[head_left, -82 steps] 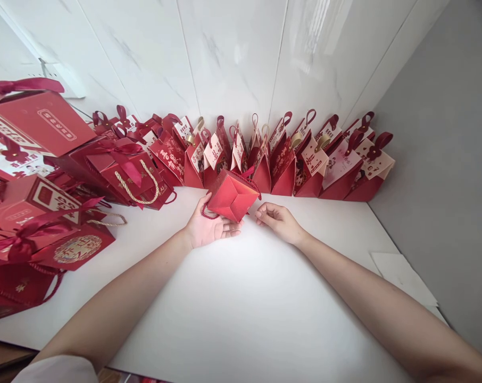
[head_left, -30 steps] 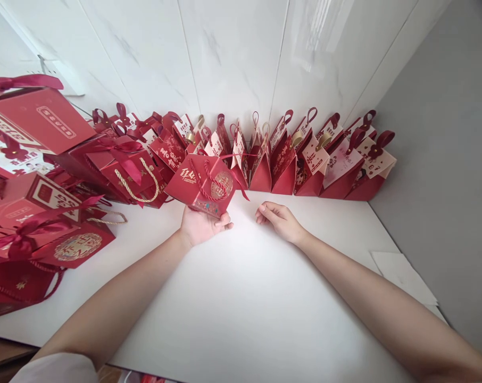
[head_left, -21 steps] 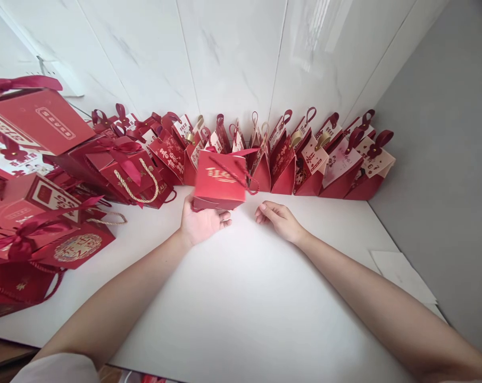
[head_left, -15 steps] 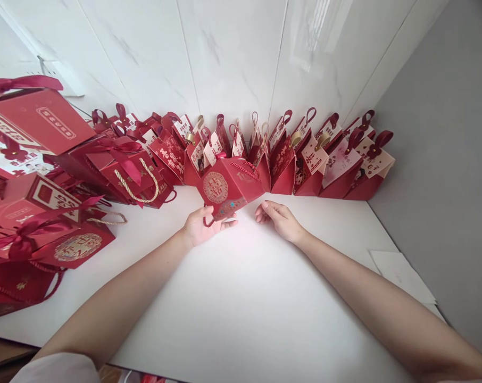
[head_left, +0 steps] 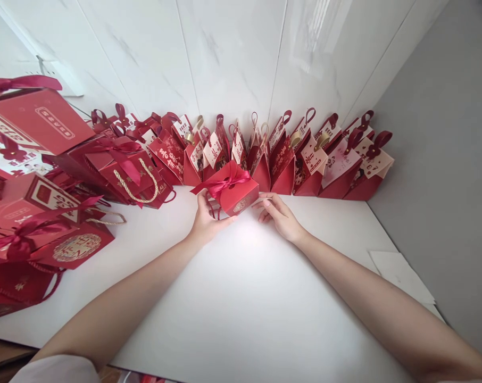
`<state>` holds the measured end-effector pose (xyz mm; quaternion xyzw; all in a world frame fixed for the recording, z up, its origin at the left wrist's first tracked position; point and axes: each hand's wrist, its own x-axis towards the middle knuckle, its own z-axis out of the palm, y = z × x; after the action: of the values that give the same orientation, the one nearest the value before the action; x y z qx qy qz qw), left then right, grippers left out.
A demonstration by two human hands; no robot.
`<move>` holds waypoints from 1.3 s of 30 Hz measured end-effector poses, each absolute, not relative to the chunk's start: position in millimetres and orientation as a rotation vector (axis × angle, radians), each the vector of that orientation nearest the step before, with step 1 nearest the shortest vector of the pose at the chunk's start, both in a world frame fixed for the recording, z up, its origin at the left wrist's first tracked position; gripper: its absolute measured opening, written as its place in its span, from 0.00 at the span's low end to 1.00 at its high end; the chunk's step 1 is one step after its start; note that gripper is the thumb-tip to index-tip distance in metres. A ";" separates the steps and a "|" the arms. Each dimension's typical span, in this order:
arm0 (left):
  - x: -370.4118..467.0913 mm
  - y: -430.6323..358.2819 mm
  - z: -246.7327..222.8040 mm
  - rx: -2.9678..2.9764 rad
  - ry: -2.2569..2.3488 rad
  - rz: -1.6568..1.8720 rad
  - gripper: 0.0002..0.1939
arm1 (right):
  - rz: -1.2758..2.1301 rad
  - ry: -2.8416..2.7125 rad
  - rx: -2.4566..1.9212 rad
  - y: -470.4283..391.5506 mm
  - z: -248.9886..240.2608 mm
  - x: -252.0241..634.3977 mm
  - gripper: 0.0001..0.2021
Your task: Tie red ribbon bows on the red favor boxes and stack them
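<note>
A red gift box (head_left: 239,196) with a bow of dark pink ribbon (head_left: 230,182) on top and a round gold emblem on one face is tilted in front of me. My left hand (head_left: 207,219) grips it from the left and below, thumb along its near edge; red cord handles hang beside the fingers. My right hand (head_left: 279,215) is at the box's right corner, fingers loosely bent and slightly apart. Its index fingertip is at or very near the corner; firm contact cannot be made out. Nothing is held in it.
A row of red and cream gift boxes (head_left: 283,165) with ribbon loops stands along the marble-patterned wall. Larger red boxes with bows and rope handles (head_left: 81,247) are stacked at left. White sheets (head_left: 402,276) lie on the white table (head_left: 260,308) by the grey wall at right.
The gift box has turned in my left hand, so its bow now faces up and the large emblem face has swung out of sight. My right hand stays close by.
</note>
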<state>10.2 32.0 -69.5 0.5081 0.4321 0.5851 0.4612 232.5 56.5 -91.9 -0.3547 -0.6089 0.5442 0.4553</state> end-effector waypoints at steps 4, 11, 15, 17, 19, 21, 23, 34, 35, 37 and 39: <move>8.5 32.1 -72.9 1.375 1.094 1.428 0.48 | 1.328 -1.487 -0.879 58.3 -96.5 231.5 0.25; -2.6 28.1 -63.8 1.341 0.936 1.410 0.35 | 1.247 -1.321 -0.986 64.5 -99.7 233.2 0.22; -5.8 33.8 -62.6 1.157 0.973 1.479 0.35 | 1.225 -1.326 -1.013 63.8 -95.9 234.6 0.15; -4.9 35.4 -63.2 1.135 1.031 1.522 0.31 | 1.222 -1.330 -1.025 62.7 -93.9 234.4 0.15; -3.1 33.5 -63.4 1.209 1.036 1.513 0.28 | 1.208 -1.328 -1.039 61.9 -92.7 234.2 0.16; -1.6 28.5 -63.0 1.380 0.964 1.457 0.30 | 1.198 -1.334 -1.050 61.9 -92.9 234.4 0.15; -0.7 23.0 -62.7 1.586 0.831 1.379 0.34 | 1.196 -1.346 -1.053 62.7 -94.3 235.0 0.15; 1.8 15.7 -65.2 2.405 0.405 1.070 0.66 | 1.329 -1.555 -0.649 49.3 -81.5 238.4 0.23; 3.0 13.9 -63.5 2.403 0.417 1.078 0.64 | 1.336 -1.593 -0.613 47.6 -80.1 238.7 0.24; 6.0 10.0 -59.9 2.313 0.487 1.099 0.55 | 1.320 -1.616 -0.668 47.0 -79.8 238.6 0.24; 9.0 7.6 -58.0 2.055 0.696 1.173 0.44 | 1.302 -1.557 -0.807 50.1 -83.0 237.6 0.20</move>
<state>9.0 7.6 -58.0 0.7861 0.2663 0.4488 0.3312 237.6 50.1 -83.0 -0.3278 -0.6328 0.5291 0.4606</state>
